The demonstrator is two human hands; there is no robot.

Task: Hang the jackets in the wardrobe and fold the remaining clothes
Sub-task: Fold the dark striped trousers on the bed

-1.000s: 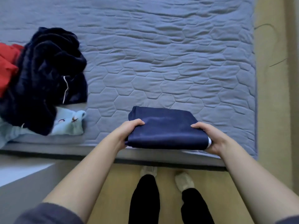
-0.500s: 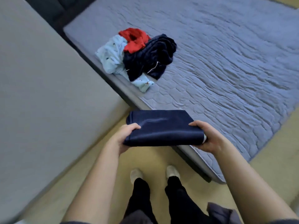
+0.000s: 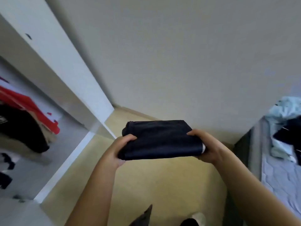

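Observation:
A folded navy garment [image 3: 160, 140] is carried flat in the air in front of me, above the floor. My left hand [image 3: 119, 150] grips its left edge, thumb on top. My right hand [image 3: 204, 145] grips its right edge, thumb on top, beside a small white tag. To the left stands the open wardrobe [image 3: 68, 82], with a red garment [image 3: 27, 105] and a black jacket [image 3: 21, 128] hanging inside. At the right edge, a pile of unfolded clothes [image 3: 286, 128], pale blue and dark, lies on the bed [image 3: 280, 178].
A plain wall [image 3: 179, 54] fills the view ahead. The yellowish floor [image 3: 162, 185] runs between the wardrobe and the bed. The wardrobe's white panel edge [image 3: 65, 163] juts out at the lower left. My legs and a foot show at the bottom.
I have turned left, away from the bed, with the folded navy garment held in both hands. The bed has slid to the right edge and the wardrobe has come into view.

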